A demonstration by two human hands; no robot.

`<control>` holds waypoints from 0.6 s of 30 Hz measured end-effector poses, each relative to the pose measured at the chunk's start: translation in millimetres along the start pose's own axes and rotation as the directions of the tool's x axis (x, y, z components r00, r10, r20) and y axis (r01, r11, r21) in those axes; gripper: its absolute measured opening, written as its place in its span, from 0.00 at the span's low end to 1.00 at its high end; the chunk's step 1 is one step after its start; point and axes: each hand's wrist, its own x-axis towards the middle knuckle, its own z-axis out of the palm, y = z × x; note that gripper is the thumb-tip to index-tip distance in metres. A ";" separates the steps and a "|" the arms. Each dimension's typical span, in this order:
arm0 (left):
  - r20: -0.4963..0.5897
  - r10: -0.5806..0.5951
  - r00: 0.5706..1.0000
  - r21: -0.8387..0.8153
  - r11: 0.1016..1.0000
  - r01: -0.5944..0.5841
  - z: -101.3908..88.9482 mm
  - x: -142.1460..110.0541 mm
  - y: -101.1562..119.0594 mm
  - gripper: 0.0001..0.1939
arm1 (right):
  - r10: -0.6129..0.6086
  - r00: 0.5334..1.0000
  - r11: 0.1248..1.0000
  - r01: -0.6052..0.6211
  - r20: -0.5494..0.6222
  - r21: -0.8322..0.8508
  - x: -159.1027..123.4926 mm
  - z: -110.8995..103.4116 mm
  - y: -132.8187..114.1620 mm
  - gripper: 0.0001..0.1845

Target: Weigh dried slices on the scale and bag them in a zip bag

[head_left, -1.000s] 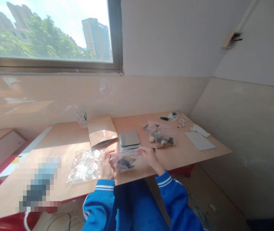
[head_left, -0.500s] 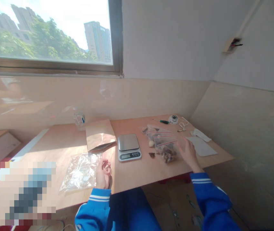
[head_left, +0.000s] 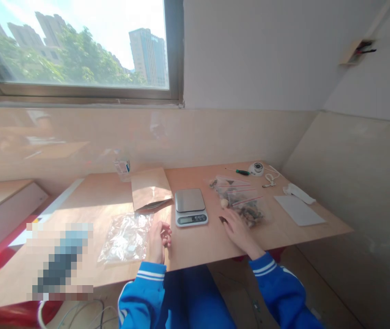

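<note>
My right hand (head_left: 238, 230) reaches over the table with its fingers stretched out. Its fingertips are at a small dark brown piece (head_left: 222, 220), which lies on the wood; a firm grip on it does not show. Just behind this hand are zip bags (head_left: 249, 211) with brown dried pieces in them. My left hand (head_left: 159, 237) rests on its side, fingers loosely curled and nothing visible in them. It lies against the right edge of a clear plastic bag (head_left: 124, 240). Between and beyond my hands stands a digital kitchen scale (head_left: 190, 206) with a bare steel plate.
A brown paper pouch (head_left: 151, 188) lies left of the scale, near a clear bottle (head_left: 123, 170). At the back right are a green-handled screwdriver (head_left: 243, 172) and a white dome camera (head_left: 257, 169). A white sheet (head_left: 299, 211) lies to the right. A blurred patch covers the front left.
My right hand has moved left from beside the zip bags to the small brown piece. My left hand stays by the clear bag. The view has shifted slightly to the left.
</note>
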 end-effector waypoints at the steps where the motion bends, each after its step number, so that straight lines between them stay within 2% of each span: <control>1: 0.008 0.008 1.000 0.011 1.000 -0.008 0.2 -0.7 -0.1 0.21 | 0.003 1.000 0.999 -0.004 0.025 0.041 -1.0 3.6 -5.5 0.20; 5: 0.037 0.005 0.999 0.007 1.000 -0.005 -1.8 -2.1 -1.8 0.20 | 0.111 0.989 0.982 -0.124 0.094 0.141 8.6 6.5 -11.8 0.15; 8: 0.045 -0.007 0.999 -0.015 1.000 0.008 -4.5 -2.3 -4.3 0.21 | 0.196 0.973 0.953 -0.217 0.119 0.209 43.0 -6.8 -20.1 0.13; 11: 0.037 -0.005 0.999 -0.033 0.999 0.006 -5.4 -2.4 -5.3 0.21 | 0.164 0.985 0.944 -0.174 0.060 0.280 91.6 -17.9 -42.5 0.13; 13: 0.039 -0.006 0.999 -0.041 0.999 0.008 -5.4 -2.7 -5.1 0.21 | 0.080 0.996 0.944 -0.086 0.030 0.318 114.6 -16.5 -57.7 0.13; 15: 0.038 -0.019 0.999 -0.052 0.998 0.021 -6.3 -3.0 -5.1 0.22 | 0.020 0.999 0.940 -0.007 -0.033 0.340 117.5 -7.2 -66.6 0.15; 16: 0.036 -0.025 0.999 -0.059 0.998 0.027 -7.2 -3.2 -5.4 0.22 | 0.017 0.997 0.938 0.012 -0.081 0.347 110.3 -0.3 -67.8 0.16; 18: 0.034 -0.034 0.999 -0.068 0.997 0.037 -9.7 -3.4 -6.5 0.22 | 0.088 0.978 0.934 -0.014 -0.191 0.356 81.5 15.5 -64.2 0.16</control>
